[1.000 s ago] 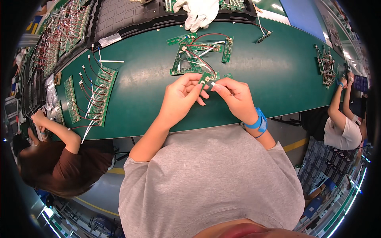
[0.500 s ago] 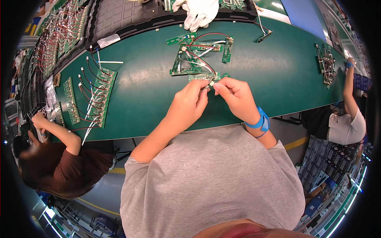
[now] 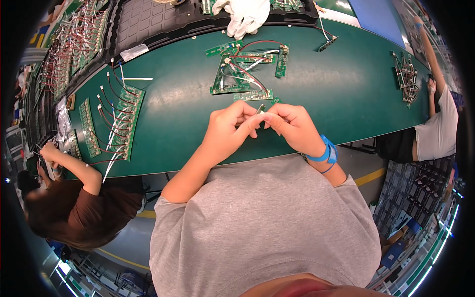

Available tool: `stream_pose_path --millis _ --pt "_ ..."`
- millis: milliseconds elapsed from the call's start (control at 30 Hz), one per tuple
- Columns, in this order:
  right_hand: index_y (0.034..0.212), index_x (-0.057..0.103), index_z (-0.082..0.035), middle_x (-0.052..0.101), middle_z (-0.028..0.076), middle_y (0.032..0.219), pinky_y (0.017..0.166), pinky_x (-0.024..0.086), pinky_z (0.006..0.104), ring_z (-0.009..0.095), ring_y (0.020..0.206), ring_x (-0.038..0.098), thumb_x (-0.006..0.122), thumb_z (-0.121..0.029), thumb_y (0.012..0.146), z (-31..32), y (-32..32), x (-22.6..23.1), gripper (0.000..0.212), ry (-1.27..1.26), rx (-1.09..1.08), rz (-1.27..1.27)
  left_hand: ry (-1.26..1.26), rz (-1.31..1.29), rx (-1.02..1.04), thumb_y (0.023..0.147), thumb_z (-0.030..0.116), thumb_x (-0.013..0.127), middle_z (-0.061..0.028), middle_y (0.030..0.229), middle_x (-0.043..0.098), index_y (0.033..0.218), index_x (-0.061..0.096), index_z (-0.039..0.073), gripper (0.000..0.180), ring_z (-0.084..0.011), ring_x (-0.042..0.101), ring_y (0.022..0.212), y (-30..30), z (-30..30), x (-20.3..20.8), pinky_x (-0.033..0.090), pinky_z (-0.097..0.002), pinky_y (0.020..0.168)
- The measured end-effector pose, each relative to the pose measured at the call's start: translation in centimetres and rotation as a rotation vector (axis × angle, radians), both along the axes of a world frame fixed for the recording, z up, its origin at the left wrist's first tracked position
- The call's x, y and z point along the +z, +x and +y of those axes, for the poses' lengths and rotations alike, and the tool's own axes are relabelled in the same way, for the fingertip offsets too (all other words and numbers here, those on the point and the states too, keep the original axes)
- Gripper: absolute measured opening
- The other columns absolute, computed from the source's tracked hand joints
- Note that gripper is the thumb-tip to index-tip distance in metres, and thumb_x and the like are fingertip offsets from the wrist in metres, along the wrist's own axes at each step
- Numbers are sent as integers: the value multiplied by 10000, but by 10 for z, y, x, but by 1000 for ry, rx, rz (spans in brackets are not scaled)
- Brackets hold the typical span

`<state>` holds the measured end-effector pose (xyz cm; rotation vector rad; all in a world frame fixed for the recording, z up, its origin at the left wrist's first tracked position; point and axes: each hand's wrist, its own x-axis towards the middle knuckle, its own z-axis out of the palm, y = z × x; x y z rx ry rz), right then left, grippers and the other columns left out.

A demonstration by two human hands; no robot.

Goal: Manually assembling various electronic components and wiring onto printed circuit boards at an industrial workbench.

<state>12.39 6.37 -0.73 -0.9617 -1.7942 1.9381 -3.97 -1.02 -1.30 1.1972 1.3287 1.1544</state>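
A small green circuit board [image 3: 261,108] sits pinched in the left hand [image 3: 235,127], just above the near edge of the worktop [image 3: 183,94]. The right hand [image 3: 296,129] brings thumb and fingers together against the left fingertips; what it grips there is hidden. Any print on the board is too small to read. The worktop is smooth green, with a loose cluster of wired boards [image 3: 235,89] beyond the hands, a row of wired boards [image 3: 132,123] leftward and a black tray [image 3: 143,29] behind. Yellow lines [image 3: 371,178] mark the grey floor [image 3: 354,161].
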Motion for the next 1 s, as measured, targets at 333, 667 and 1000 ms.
stream_pose_path --millis 333,667,1000 --pt "902 576 13 577 47 917 709 439 210 97 827 552 560 -13 810 4 12 -17 97 -25 -132 296 51 39 187 852 71 564 -93 774 633 823 533 -29 109 -113 599 681 0 8 -3 467 -222 592" --pt "878 574 20 611 64 767 560 434 189 84 654 564 557 -19 822 17 42 -3 71 -139 -130 -32 297 389 244 758 55 650 -63 767 553 806 603 2 86 -133 515 560 -9 6 6 425 -250 517" --pt "988 498 -5 594 86 926 723 457 230 125 850 576 579 -18 822 2 32 -19 185 -228 -107 318 283 411 94 765 51 642 -68 755 566 806 586 -11 93 -129 533 544 -8 6 3 422 -249 488"
